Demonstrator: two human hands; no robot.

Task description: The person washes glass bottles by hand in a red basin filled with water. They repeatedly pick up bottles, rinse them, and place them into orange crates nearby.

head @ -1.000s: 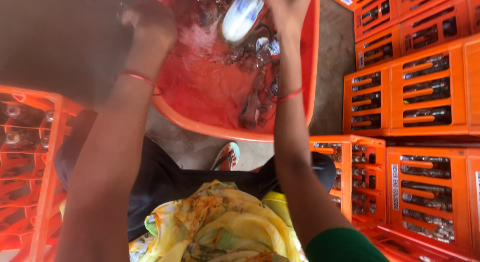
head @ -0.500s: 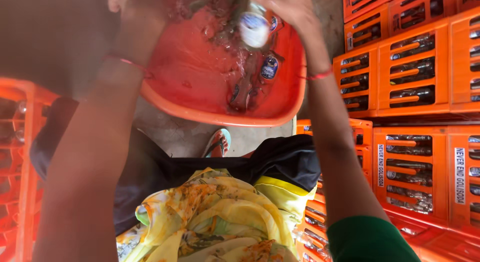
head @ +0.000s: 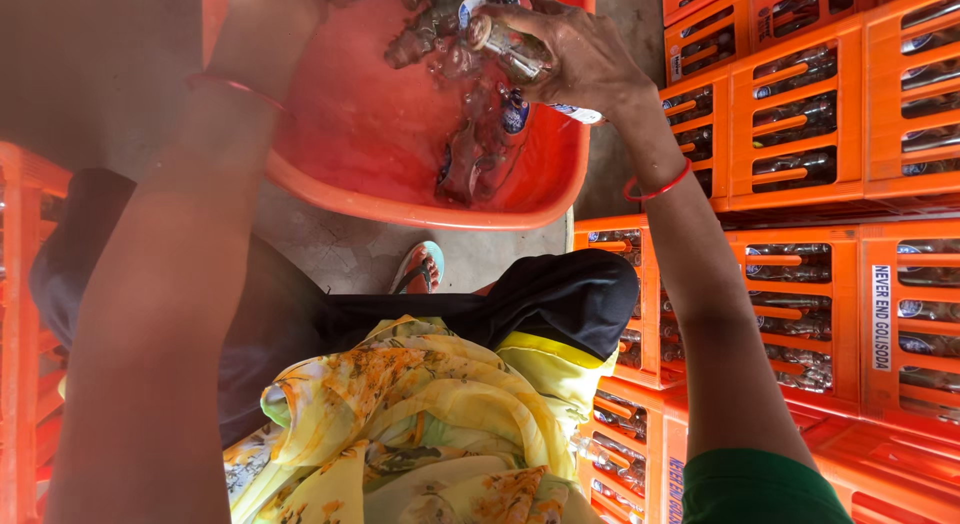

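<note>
A large orange plastic tub (head: 420, 209) sits on the ground in front of me, holding water and several clear glass bottles (head: 480, 154). My right hand (head: 580, 59) grips one glass bottle (head: 510, 46) over the tub's right side, its neck pointing left. My left arm reaches toward the tub's top left; a red thread circles the wrist (head: 235, 84), and the hand itself is cut off by the top of the frame.
Stacked orange crates (head: 800, 134) full of glass bottles stand along the right. Another orange crate (head: 25, 314) is at my left. A yellow flowered cloth (head: 400, 424) lies on my lap, and a sandalled foot (head: 420, 269) rests on the concrete floor.
My right hand has lifted the bottle and swung it rightward, turning it on its side. The view has shifted so the tub sits higher and more to the left.
</note>
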